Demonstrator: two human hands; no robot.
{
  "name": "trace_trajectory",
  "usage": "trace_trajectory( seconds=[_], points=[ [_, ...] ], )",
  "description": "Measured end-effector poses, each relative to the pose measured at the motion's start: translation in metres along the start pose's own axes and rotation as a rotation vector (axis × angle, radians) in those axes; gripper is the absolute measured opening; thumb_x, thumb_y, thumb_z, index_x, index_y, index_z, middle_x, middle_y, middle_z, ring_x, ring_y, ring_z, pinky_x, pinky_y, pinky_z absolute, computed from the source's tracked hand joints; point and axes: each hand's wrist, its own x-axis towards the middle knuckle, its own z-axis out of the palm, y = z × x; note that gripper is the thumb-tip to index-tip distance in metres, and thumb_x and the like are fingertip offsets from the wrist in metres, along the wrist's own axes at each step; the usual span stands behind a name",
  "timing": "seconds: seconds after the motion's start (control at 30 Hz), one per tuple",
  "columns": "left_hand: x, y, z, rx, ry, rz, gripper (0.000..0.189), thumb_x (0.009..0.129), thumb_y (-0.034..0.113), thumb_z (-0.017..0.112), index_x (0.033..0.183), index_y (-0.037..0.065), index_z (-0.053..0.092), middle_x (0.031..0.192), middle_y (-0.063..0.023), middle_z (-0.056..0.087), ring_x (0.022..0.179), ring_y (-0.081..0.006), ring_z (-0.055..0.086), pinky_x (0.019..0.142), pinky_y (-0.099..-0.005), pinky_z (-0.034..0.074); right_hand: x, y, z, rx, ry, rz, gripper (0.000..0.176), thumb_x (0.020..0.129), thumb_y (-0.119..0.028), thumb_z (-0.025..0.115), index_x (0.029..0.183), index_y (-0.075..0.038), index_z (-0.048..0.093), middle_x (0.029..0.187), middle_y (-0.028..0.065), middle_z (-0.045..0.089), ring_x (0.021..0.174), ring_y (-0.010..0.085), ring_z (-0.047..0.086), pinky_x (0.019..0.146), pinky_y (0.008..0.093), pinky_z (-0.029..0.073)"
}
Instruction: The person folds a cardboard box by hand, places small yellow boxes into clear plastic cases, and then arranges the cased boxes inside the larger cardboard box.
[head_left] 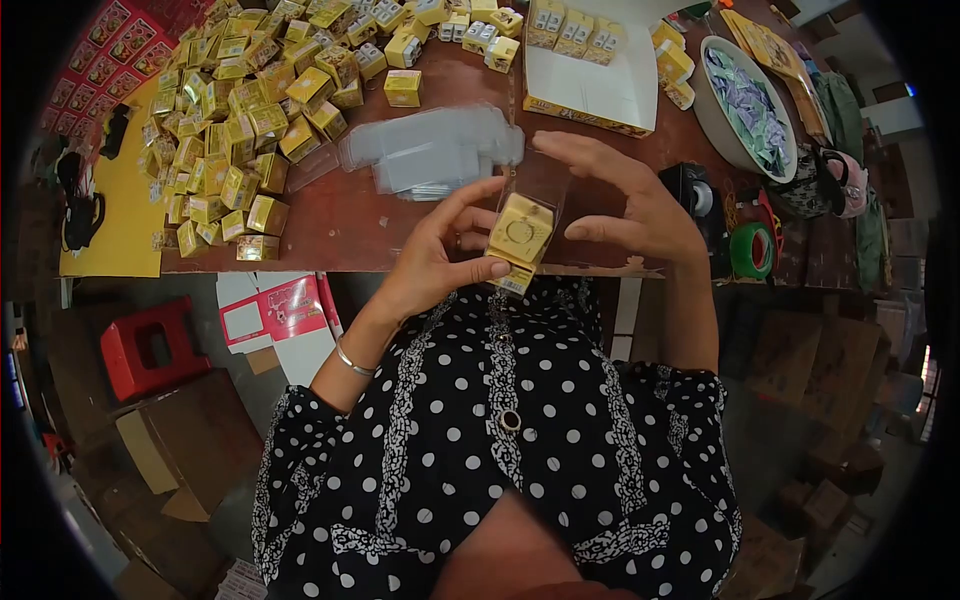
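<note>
My left hand (435, 262) holds a small yellow box (521, 232) between thumb and fingers, in front of my chest at the table's near edge. Clear plastic shows around the box's upper part. To its right, my right hand (632, 208) is spread, with fingers and thumb apart; its fingertips are near the plastic. Just beyond my left hand lies a stack of flat clear plastic sleeves (415, 152). A single yellow box (403, 88) rests behind the stack.
A large heap of yellow boxes (240, 120) covers the table's left part. An open carton (590, 88) holding small boxes stands at the back. At right are a bowl of sachets (712, 118), green tape (750, 249) and a black tape dispenser (688, 190).
</note>
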Motion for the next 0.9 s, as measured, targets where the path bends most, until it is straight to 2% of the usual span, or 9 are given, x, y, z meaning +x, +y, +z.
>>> trace_trajectory(
  seconds=[0.2, 0.27, 0.33, 0.5, 0.57, 0.6, 0.73, 0.8, 0.9],
  points=[
    [-0.012, -0.001, 0.011, 0.09, 0.175, -0.001, 0.084, 0.088, 0.0, 0.077, 0.158, 0.013, 0.035, 0.127, -0.0082, 0.061, 0.114, -0.0166, 0.065, 0.095, -0.0319, 0.056, -0.032, 0.011, 0.06, 0.327, 0.229, 0.151, 0.079, 0.087, -0.024, 0.08, 0.154, -0.002, 0.042, 0.149, 0.0188, 0.053, 0.133, 0.03, 0.057, 0.108, 0.0413, 0.049],
    [-0.015, -0.001, 0.016, 0.106, 0.146, -0.006, 0.08, 0.089, 0.002, 0.077, 0.157, 0.012, 0.036, 0.127, -0.0075, 0.06, 0.114, -0.0163, 0.065, 0.096, -0.0315, 0.055, -0.034, 0.01, 0.094, 0.361, 0.271, 0.087, 0.072, 0.091, -0.015, 0.075, 0.153, -0.001, 0.042, 0.146, 0.0192, 0.055, 0.132, 0.0276, 0.056, 0.107, 0.0393, 0.049],
    [-0.02, -0.011, 0.018, 0.056, 0.126, -0.009, 0.076, 0.09, 0.003, 0.077, 0.155, 0.011, 0.038, 0.127, -0.007, 0.061, 0.113, -0.0165, 0.065, 0.096, -0.0311, 0.055, -0.04, 0.004, 0.117, 0.646, 0.471, 0.229, 0.061, 0.094, -0.005, 0.068, 0.15, 0.002, 0.045, 0.146, 0.0188, 0.055, 0.13, 0.0247, 0.058, 0.108, 0.0378, 0.048],
    [-0.038, -0.041, 0.009, 0.004, 0.106, -0.072, 0.053, 0.093, 0.007, 0.075, 0.141, 0.007, 0.052, 0.129, -0.0073, 0.059, 0.116, -0.0173, 0.063, 0.097, -0.0311, 0.054, -0.059, 0.026, 0.149, 0.592, 0.486, 0.266, 0.043, 0.093, -0.005, 0.068, 0.135, 0.003, 0.06, 0.139, 0.0144, 0.061, 0.121, 0.0203, 0.063, 0.103, 0.0323, 0.051],
    [-0.04, -0.045, 0.003, 0.195, 0.156, 0.06, 0.037, 0.095, 0.007, 0.073, 0.13, 0.004, 0.061, 0.133, -0.0087, 0.055, 0.12, -0.0178, 0.061, 0.1, -0.0321, 0.053, -0.063, 0.03, 0.154, 0.562, 0.398, 0.218, 0.037, 0.093, -0.004, 0.066, 0.129, 0.004, 0.061, 0.14, 0.0167, 0.06, 0.12, 0.0206, 0.064, 0.102, 0.0322, 0.051],
    [-0.041, -0.038, 0.007, 0.128, 0.208, -0.012, 0.025, 0.096, 0.008, 0.072, 0.12, 0.003, 0.066, 0.136, -0.0099, 0.052, 0.122, -0.0182, 0.06, 0.104, -0.0334, 0.052, -0.063, 0.028, 0.155, 0.573, 0.395, 0.227, 0.037, 0.093, -0.004, 0.066, 0.129, 0.004, 0.061, 0.14, 0.0167, 0.06, 0.12, 0.0206, 0.064, 0.102, 0.0322, 0.051],
    [-0.031, -0.036, 0.011, 0.108, 0.203, 0.104, 0.023, 0.096, 0.008, 0.072, 0.118, 0.002, 0.066, 0.131, -0.01, 0.056, 0.121, -0.0188, 0.06, 0.105, -0.0341, 0.052, -0.053, 0.025, 0.158, 0.693, 0.497, 0.127, 0.026, 0.091, -0.003, 0.067, 0.116, 0.002, 0.06, 0.137, 0.0192, 0.059, 0.122, 0.0217, 0.061, 0.104, 0.0338, 0.05],
    [-0.026, -0.034, 0.016, -0.148, 0.235, 0.098, 0.019, 0.096, 0.007, 0.072, 0.114, 0.001, 0.066, 0.126, -0.0099, 0.059, 0.12, -0.0188, 0.061, 0.105, -0.0341, 0.053, -0.051, 0.026, 0.158, 0.783, 0.551, 0.077, 0.024, 0.091, -0.002, 0.068, 0.113, 0.002, 0.06, 0.135, 0.0196, 0.06, 0.124, 0.0223, 0.06, 0.105, 0.0343, 0.05],
    [-0.027, -0.037, 0.008, 0.039, 0.183, 0.074, 0.018, 0.093, 0.003, 0.073, 0.11, 0.001, 0.067, 0.122, -0.0098, 0.062, 0.119, -0.0183, 0.062, 0.104, -0.0341, 0.053, -0.054, 0.029, 0.152, 0.661, 0.605, 0.086, 0.025, 0.089, -0.003, 0.071, 0.11, 0.0, 0.06, 0.13, 0.0172, 0.063, 0.125, 0.0242, 0.058, 0.107, 0.0366, 0.048]
  ],
)
